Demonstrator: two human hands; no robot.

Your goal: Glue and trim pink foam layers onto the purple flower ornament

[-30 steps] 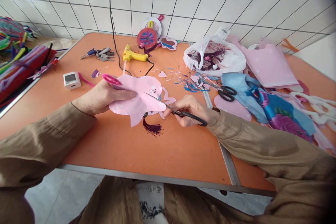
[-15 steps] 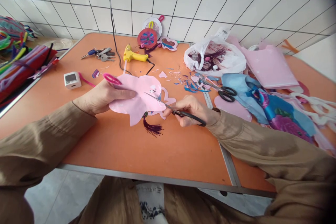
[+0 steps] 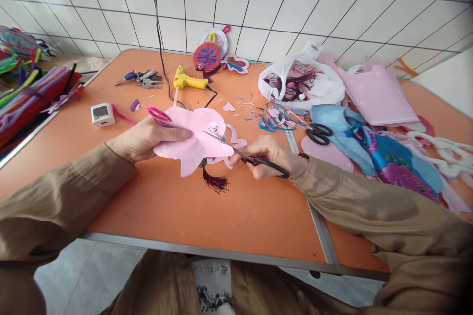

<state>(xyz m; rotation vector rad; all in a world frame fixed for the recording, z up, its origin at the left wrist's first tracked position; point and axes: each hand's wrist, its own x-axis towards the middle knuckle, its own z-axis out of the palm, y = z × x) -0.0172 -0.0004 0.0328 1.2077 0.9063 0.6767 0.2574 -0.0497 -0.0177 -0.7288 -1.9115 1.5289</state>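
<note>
Head view: above an orange table (image 3: pixel 236 221), two bare hands meet at a pink sheet (image 3: pixel 188 133) with a wavy outline. The left hand (image 3: pixel 146 139) pinches the sheet by its left end, thumb laid flat on top, the other fingers mostly out of sight beneath. The right hand (image 3: pixel 266 156) is off the sheet's right end, fingers curled around the scissors (image 3: pixel 269 163).

The scissors' long axis slants from the right hand leftward and away from the person, crossing the sheet's right part. The tip lies over the sheet near its middle, aimed toward the left thumb but apart from it. Only one blade shows clearly (whether the other is under the sheet or merely behind the first, I cannot tell). The right hand is the nearer one to the sheet's right lobes, the left to its left end.

A fuzzy pink loop (image 3: pixel 158 114) sits at the sheet's far left corner, by the left hand. A dark tassel (image 3: pixel 215 180) trails out past the sheet's near edge, a pink cut-out (image 3: pixel 240 142) shows past its right edge, and a yellow glue gun (image 3: pixel 190 80) lies beyond it.
</note>
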